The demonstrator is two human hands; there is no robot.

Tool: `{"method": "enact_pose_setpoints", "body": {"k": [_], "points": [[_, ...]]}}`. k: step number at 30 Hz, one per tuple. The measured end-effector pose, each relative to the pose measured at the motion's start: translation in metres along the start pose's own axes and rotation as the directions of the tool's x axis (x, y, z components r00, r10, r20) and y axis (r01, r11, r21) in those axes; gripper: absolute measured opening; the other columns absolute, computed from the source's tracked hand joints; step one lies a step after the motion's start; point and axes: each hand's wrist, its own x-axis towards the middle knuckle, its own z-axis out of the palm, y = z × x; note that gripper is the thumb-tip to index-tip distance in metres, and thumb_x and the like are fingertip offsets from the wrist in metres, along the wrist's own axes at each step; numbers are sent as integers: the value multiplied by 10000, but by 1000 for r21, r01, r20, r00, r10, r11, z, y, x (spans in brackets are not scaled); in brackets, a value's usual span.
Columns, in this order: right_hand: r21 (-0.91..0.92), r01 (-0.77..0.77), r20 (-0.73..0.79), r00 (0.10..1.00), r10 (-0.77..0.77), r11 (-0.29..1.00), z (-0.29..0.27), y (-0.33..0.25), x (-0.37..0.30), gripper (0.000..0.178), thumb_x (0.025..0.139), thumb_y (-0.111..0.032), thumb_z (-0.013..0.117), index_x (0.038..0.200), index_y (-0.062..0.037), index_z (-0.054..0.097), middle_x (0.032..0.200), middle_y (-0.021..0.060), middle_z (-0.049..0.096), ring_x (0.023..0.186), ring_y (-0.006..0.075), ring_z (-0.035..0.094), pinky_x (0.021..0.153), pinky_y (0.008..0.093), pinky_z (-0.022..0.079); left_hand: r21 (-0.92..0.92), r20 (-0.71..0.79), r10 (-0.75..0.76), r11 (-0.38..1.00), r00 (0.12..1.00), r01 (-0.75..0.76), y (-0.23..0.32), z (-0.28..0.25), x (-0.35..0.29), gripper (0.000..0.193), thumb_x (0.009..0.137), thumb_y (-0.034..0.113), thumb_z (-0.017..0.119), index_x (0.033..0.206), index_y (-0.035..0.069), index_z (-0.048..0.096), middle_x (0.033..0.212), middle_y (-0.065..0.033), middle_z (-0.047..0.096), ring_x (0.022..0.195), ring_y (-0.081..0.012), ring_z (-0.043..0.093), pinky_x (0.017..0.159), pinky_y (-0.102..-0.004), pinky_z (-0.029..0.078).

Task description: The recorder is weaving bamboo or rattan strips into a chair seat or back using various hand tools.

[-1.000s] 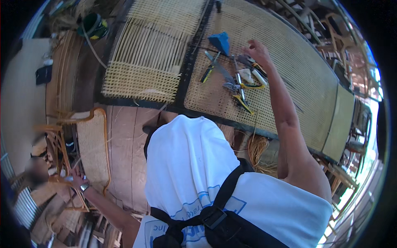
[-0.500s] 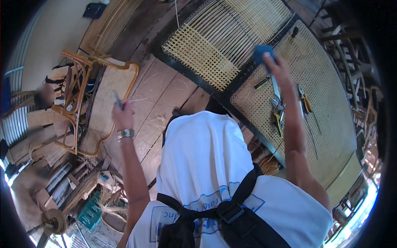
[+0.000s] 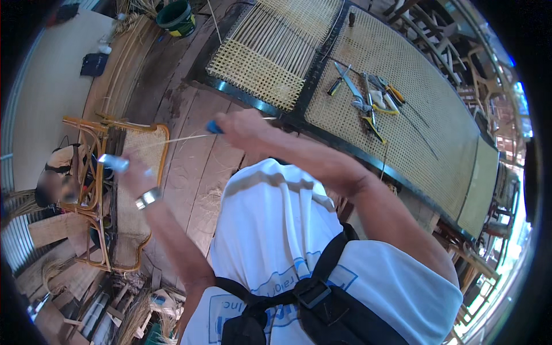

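My left hand [image 3: 137,175], a metal watch on its wrist, is closed around a short, silvery, blurred tool [image 3: 113,163] whose kind I cannot make out. A thin pale cane strip [image 3: 184,138] stretches from this hand to my right hand [image 3: 244,126], and a bit of it shows past that hand. My right hand is closed on a blue pad [image 3: 215,126], with the strip running into it. That hand is in front of the black-framed woven cane panel [image 3: 256,72], whose middle has only strands in one direction.
Pliers [image 3: 384,109], shears [image 3: 351,83] and other hand tools lie on a finished cane panel [image 3: 414,103] to the right. A rattan chair [image 3: 161,167] with a cane seat stands at left, near a person [image 3: 63,167]. A dark green bucket [image 3: 175,20] is at the back.
My right hand swung left from above the tool-covered panel, bringing the blue pad to the cane strip. My left hand moved left. The view shifted, bringing the bucket in.
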Motion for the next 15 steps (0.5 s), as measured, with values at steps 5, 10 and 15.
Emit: {"method": "enact_pose_setpoints", "body": {"k": [5, 10, 15], "points": [[12, 195, -16, 981, -195, 981, 11, 97, -15, 251, 917, -352, 643, 1059, -146, 619, 926, 149, 682, 878, 389, 663, 737, 478, 521, -140, -198, -42, 990, 979, 14, -14, -559, 71, 624, 814, 167, 638, 1398, 42, 457, 1216, -87, 634, 1232, -231, 530, 1119, -408, 333], [-93, -250, -465, 867, 180, 964, -53, 229, -120, 198, 943, -300, 639, 1040, -128, 639, 899, 151, 684, 853, 371, 669, 720, 454, 515, 850, -520, 376, 318, 767, 420, -8, -433, 38, 446, 941, 370, 532, 1192, 25, 664, 1099, -174, 716, 917, -297, 679, 854, -385, 540], [346, -426, -407, 734, 543, 836, -65, 221, -128, 360, 959, -413, 642, 1146, -106, 655, 886, 64, 692, 796, 214, 634, 710, 387, 488, 860, -510, 189, 72, 839, 506, -24, -456, -3, 393, 907, 375, 574, 1060, 48, 729, 1030, -195, 726, 889, -322, 690, 835, -396, 547]]}}
